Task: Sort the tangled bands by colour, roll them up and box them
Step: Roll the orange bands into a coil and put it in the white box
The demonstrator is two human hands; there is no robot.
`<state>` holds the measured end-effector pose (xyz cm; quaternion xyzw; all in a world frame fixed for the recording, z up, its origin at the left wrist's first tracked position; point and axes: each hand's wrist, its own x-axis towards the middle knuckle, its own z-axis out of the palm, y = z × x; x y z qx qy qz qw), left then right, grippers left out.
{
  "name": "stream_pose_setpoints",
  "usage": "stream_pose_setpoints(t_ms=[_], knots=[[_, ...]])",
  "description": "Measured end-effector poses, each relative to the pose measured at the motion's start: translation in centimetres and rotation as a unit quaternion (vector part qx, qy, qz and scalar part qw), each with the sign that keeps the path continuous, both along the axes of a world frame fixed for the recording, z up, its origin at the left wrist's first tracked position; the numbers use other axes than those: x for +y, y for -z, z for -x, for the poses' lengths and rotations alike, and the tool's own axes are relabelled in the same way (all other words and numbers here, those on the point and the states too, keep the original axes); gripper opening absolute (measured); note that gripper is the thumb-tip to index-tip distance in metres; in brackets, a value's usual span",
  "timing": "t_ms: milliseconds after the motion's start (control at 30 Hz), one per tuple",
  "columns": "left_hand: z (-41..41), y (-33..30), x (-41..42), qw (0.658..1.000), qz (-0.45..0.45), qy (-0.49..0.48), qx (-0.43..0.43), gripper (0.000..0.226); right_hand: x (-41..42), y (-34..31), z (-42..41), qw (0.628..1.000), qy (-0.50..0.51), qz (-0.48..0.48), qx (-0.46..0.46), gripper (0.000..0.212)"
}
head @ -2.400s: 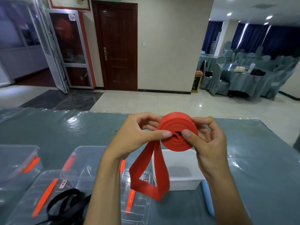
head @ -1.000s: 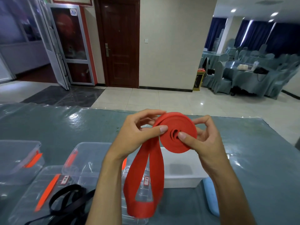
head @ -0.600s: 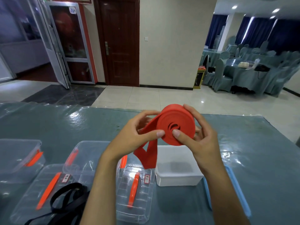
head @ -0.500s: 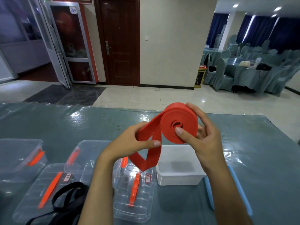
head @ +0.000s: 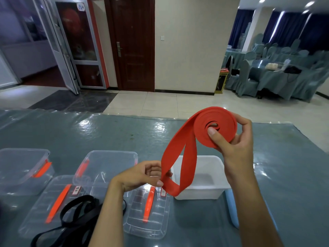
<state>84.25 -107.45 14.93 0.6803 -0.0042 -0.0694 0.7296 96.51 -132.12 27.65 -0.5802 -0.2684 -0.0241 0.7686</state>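
- A black band (head: 74,216) lies in a loose tangle at the near edge of the table (head: 89,136), draped over a clear lid (head: 41,216) with an orange clip.
- Just right of it, a second clear lid (head: 156,223) with an orange clip lies flat, its far end partly under the left wrist.
- A pale blue lid (head: 231,209) shows beside the right forearm, mostly hidden by it.
- The left hand (head: 142,175), held low over the lids, pinches the hanging loop of the red band (head: 179,166) between thumb and curled fingers.
- That loose loop dangles in front of a white box (head: 213,186), which stands open on the table between the two arms.
- The hands are well apart, the left low, the right raised, joined only by the band.
- The right hand (head: 235,145) holds the rolled part of the red band up above the box, thumb pressed on the near face by the coil's centre, fingers wrapped behind the rim.
- Two clear boxes sit farther left: one (head: 106,163) behind the left hand, another (head: 21,168) at the table's left edge, each with an orange latch.
- The table wears a shiny grey-green cover that catches the ceiling lights.
- Beyond it, tiled floor runs to a dark wooden door (head: 131,43) and, at far right, covered chairs (head: 249,75) round a draped dining table.
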Motion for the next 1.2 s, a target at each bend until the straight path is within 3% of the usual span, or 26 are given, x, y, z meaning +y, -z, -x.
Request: stream_pose_setpoints(t_ms=[133,300,433,533,667,800,933,1067,1133,1200], knots=[[-0.5,1.4,0.0,0.999,0.026,-0.036,0.009,0.052,-0.4,0.3,-0.6,0.999,0.029,-0.014,0.017,0.062],[-1.5,1.9,-0.1,0.981,0.029,-0.191,0.006,0.036,-0.9,0.8,-1.2,0.998,0.062,-0.014,0.023,0.065],[-2.8,1.6,0.1,0.929,-0.081,-0.362,-0.007,0.025,-0.6,1.2,-0.9,0.998,0.057,-0.006,0.02,0.066],[-3.6,1.5,0.3,0.893,-0.152,-0.422,-0.022,0.026,-0.2,1.2,-0.5,0.999,0.048,-0.002,0.012,0.068],[-3.8,1.8,0.0,0.86,-0.151,-0.486,-0.04,0.029,0.3,1.0,-0.1,0.999,0.043,0.0,0.003,0.067],[-3.4,2.1,0.3,0.876,-0.168,-0.452,0.0,0.022,0.4,0.9,-0.1,0.999,0.042,0.007,-0.01,0.067],[-2.5,1.0,0.9,0.915,-0.208,-0.342,0.054,0.017,0.1,1.0,-0.3,0.999,0.044,0.013,-0.015,0.067],[-0.9,-1.6,0.5,0.933,-0.295,-0.172,0.113,0.049,-0.3,1.2,-0.4,0.999,0.027,0.037,-0.026,0.07],[-0.6,-3.8,-0.1,0.934,-0.311,-0.161,0.076,0.051,-0.4,1.3,-0.3,0.998,0.004,0.053,-0.036,0.07],[-0.7,-6.2,-1.0,0.941,-0.272,-0.203,-0.011,0.04,-0.5,1.2,-0.1,0.996,-0.025,0.075,-0.047,0.07]])
